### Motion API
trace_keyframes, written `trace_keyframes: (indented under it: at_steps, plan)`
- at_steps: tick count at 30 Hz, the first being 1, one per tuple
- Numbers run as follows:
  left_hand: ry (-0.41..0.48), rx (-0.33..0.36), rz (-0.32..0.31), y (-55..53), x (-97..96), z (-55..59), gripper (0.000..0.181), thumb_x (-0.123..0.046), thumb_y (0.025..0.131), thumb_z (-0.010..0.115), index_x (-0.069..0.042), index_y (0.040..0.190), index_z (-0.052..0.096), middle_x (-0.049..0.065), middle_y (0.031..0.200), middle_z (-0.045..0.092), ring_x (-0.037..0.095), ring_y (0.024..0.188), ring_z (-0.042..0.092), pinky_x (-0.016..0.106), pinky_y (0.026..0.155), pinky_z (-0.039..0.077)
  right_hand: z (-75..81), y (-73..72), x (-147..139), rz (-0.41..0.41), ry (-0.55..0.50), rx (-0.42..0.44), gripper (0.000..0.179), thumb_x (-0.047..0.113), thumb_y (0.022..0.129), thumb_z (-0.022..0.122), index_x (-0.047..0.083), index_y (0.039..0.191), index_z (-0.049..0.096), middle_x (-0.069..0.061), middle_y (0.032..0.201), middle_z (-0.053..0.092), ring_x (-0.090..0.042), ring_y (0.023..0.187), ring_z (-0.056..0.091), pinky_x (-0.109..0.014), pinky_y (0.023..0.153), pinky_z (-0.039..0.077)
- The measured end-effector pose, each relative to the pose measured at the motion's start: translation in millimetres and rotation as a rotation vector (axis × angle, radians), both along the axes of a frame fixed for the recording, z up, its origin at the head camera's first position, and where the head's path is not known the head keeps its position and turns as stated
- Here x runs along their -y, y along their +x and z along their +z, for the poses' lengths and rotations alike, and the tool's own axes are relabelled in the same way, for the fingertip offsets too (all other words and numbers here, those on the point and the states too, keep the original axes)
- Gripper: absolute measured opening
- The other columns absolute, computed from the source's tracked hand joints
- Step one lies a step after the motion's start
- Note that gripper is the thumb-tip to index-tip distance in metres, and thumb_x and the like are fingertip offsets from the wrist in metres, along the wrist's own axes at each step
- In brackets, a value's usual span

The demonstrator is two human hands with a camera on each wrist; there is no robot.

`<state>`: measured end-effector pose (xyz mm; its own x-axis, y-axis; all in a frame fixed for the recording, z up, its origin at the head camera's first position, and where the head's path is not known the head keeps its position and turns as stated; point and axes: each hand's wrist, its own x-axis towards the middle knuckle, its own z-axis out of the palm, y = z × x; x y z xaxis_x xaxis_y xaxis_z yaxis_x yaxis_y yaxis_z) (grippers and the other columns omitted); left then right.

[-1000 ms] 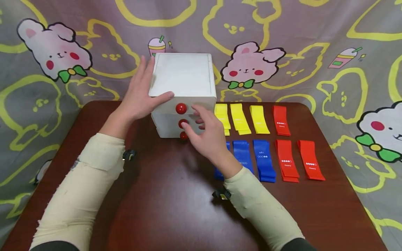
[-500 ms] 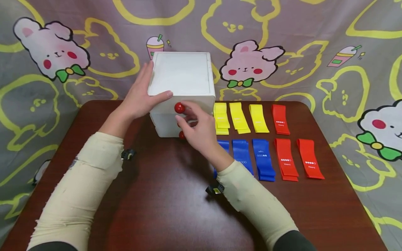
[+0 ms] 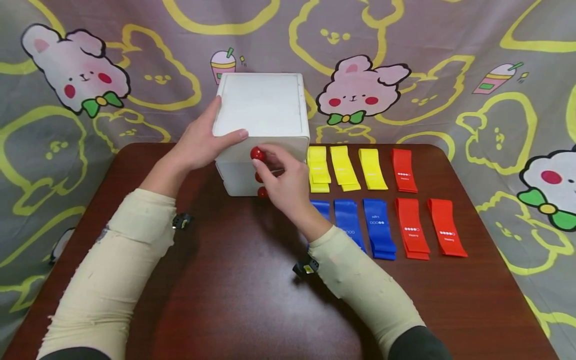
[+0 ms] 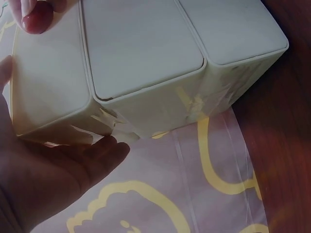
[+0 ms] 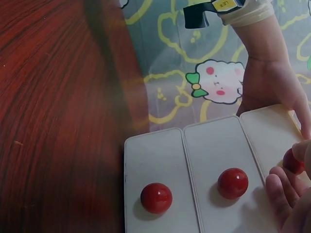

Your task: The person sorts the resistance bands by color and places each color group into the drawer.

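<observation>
A white drawer box [image 3: 262,106] stands at the back of the table, with a column of red ball knobs on its front. My left hand [image 3: 193,142] rests against the box's left side, its thumb lying along the top front edge. My right hand [image 3: 290,187] pinches the top red knob [image 3: 257,153] between thumb and fingers. In the right wrist view the lower knobs are free: the middle knob [image 5: 233,183] and the bottom knob [image 5: 156,198]. All three drawer fronts lie flush in that view.
Right of the box lie folded flat bands: several yellow bands [image 3: 372,170] behind, blue bands [image 3: 379,230] in front, and red bands [image 3: 411,229] farther right. The brown table [image 3: 234,290] meets a cartoon-printed cloth [image 3: 427,30] at the back.
My right hand has moved left and up from beside the knobs and has taken hold of the top one. My left hand has stayed on the box, its fingers slightly lower.
</observation>
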<state>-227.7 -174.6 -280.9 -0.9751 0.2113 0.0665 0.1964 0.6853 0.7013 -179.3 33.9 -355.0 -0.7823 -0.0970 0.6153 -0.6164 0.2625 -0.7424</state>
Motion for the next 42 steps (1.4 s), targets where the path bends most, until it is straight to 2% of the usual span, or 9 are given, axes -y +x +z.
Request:
trace_keyframes:
  at_steps: [6, 15, 23, 28, 35, 42]
  plan:
    - [0.052, 0.045, -0.028, -0.2, 1.4, 1.4, 0.103, -0.058, 0.09, 0.064, -0.026, 0.162, -0.003, 0.007, 0.164, 0.017, 0.03, 0.14, 0.029, 0.056, 0.109, 0.03, 0.4, 0.5, -2, 0.014, -0.011, -0.002, 0.032, 0.018, 0.091, 0.076, 0.007, 0.121, 0.069, -0.004, 0.109, 0.073, -0.009, 0.091, 0.068, -0.027, 0.078, 0.055]
    - [0.157, 0.132, -0.085, -2.5, 9.2, 2.9, 0.093, -0.049, 0.096, 0.059, -0.031, 0.161, -0.004, -0.01, 0.165, 0.002, 0.016, 0.147, 0.01, 0.052, 0.116, 0.014, 0.0, 6.3, -8, 0.045, -0.014, 0.0, 0.031, 0.017, 0.09, 0.078, 0.009, 0.119, 0.071, -0.002, 0.109, 0.073, -0.009, 0.09, 0.069, -0.028, 0.076, 0.056]
    - [0.175, 0.201, -0.085, -5.4, 16.6, 5.8, 0.093, -0.051, 0.093, 0.063, -0.038, 0.16, 0.0, -0.005, 0.166, 0.003, 0.022, 0.146, 0.013, 0.054, 0.115, 0.015, -1.4, 11.7, -9, 0.085, -0.02, -0.02, 0.031, 0.016, 0.089, 0.078, 0.008, 0.119, 0.071, -0.003, 0.108, 0.073, -0.011, 0.091, 0.069, -0.029, 0.078, 0.056]
    - [0.17, 0.202, -0.085, -7.5, 18.8, 3.9, 0.094, -0.051, 0.093, 0.064, -0.04, 0.16, -0.001, -0.004, 0.166, 0.004, 0.024, 0.146, 0.014, 0.055, 0.114, 0.016, -1.6, 15.6, -10, 0.095, -0.02, -0.026, 0.031, 0.016, 0.089, 0.078, 0.009, 0.118, 0.072, -0.003, 0.107, 0.074, -0.012, 0.089, 0.07, -0.03, 0.076, 0.056]
    - [0.2, 0.167, -0.078, -8.4, 20.1, -3.2, 0.092, -0.05, 0.092, 0.065, -0.04, 0.16, 0.003, -0.005, 0.165, 0.006, 0.025, 0.146, 0.015, 0.057, 0.113, 0.017, -2.8, 22.8, -12, 0.112, -0.03, -0.023, 0.031, 0.015, 0.089, 0.078, 0.009, 0.119, 0.072, -0.002, 0.107, 0.073, -0.012, 0.088, 0.069, -0.03, 0.075, 0.057]
    - [0.228, 0.148, -0.076, -9.1, 20.4, -7.5, 0.091, -0.047, 0.093, 0.066, -0.04, 0.16, 0.006, -0.005, 0.165, 0.01, 0.023, 0.145, 0.019, 0.054, 0.114, 0.018, -3.6, 29.6, -13, 0.108, -0.026, -0.006, 0.034, 0.013, 0.088, 0.079, 0.009, 0.121, 0.071, -0.003, 0.111, 0.073, -0.011, 0.093, 0.069, -0.03, 0.077, 0.056]
